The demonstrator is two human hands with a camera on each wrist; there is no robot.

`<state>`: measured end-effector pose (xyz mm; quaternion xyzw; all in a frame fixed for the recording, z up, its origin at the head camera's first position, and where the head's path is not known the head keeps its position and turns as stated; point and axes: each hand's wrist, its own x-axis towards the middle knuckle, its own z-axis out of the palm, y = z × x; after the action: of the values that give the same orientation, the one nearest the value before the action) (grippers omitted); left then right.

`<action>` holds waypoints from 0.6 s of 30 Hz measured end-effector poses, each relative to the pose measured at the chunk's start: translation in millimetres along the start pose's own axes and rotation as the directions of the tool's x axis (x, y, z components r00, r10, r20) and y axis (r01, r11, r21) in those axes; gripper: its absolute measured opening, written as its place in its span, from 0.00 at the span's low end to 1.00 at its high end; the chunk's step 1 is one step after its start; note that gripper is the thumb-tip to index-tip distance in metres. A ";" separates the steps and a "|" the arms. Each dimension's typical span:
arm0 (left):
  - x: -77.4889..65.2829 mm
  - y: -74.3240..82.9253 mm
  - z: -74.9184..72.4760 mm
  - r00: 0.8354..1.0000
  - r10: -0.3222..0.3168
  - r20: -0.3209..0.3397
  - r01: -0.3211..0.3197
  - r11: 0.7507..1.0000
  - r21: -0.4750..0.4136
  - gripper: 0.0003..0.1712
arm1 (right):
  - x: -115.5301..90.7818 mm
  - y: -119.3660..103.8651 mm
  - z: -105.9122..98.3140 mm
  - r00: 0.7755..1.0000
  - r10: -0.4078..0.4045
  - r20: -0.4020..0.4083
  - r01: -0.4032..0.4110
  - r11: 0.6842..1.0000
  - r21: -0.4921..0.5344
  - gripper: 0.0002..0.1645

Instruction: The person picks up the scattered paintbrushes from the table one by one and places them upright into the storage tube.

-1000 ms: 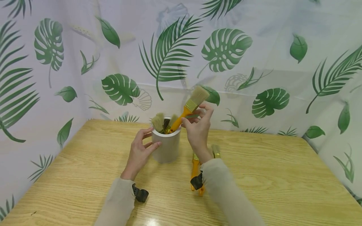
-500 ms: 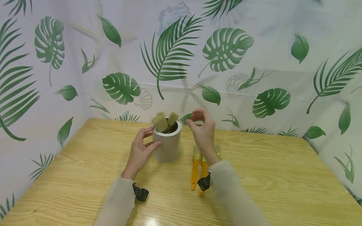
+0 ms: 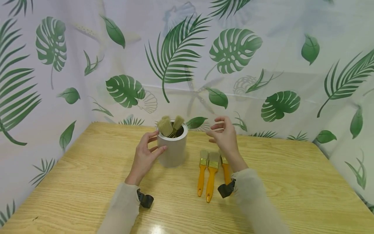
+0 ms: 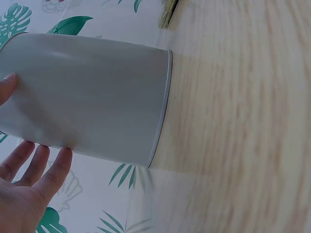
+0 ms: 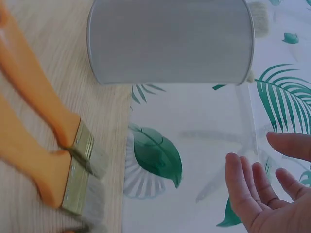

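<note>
A grey-white cylindrical can [image 3: 171,152] stands upright on the table, with several paintbrushes [image 3: 165,126] in it, bristles up over the rim. My left hand [image 3: 146,151] holds the can's left side, thumb across the front and fingers at the far side; the left wrist view shows fingertips [image 4: 60,160] against its wall. To the right of the can, my right hand [image 3: 225,138] is raised and holds nothing, fingers loosely bent. Below it lie three orange-handled paintbrushes, left [image 3: 201,174], middle [image 3: 211,177] and right [image 3: 225,169], handles toward me; the right one is partly hidden by the wrist.
The wood-grain table [image 3: 87,182] runs back to a white cloth backdrop [image 3: 187,58] printed with green leaves. Black wrist cameras sit on the left wrist [image 3: 146,201] and the right wrist [image 3: 226,189].
My right hand lowered a paintbrush handle-first into the can and let go of it. It has since drawn away to the right, over the lying brushes. My left hand stays on the can.
</note>
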<state>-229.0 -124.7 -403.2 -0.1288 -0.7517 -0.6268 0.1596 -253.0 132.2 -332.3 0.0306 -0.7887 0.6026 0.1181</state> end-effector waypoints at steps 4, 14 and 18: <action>0.2 0.9 -0.1 1.000 -0.010 0.001 0.010 1.000 -0.001 0.30 | -0.4 1.5 -11.8 0.998 0.055 0.014 -0.054 0.997 -0.053 0.24; 0.4 0.8 0.0 1.000 -0.007 0.001 0.007 1.000 -0.015 0.30 | -3.7 9.0 -36.7 0.987 0.147 0.066 -0.138 0.983 -0.124 0.24; 0.3 1.1 -0.3 1.000 -0.009 0.002 0.009 1.000 -0.014 0.30 | -4.4 12.7 -44.2 0.981 0.173 0.088 -0.161 0.978 -0.135 0.25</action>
<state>-228.9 -124.8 -402.1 -0.1273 -0.7479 -0.6327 0.1554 -244.6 177.5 -334.3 -0.0134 -0.8301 0.5567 0.0294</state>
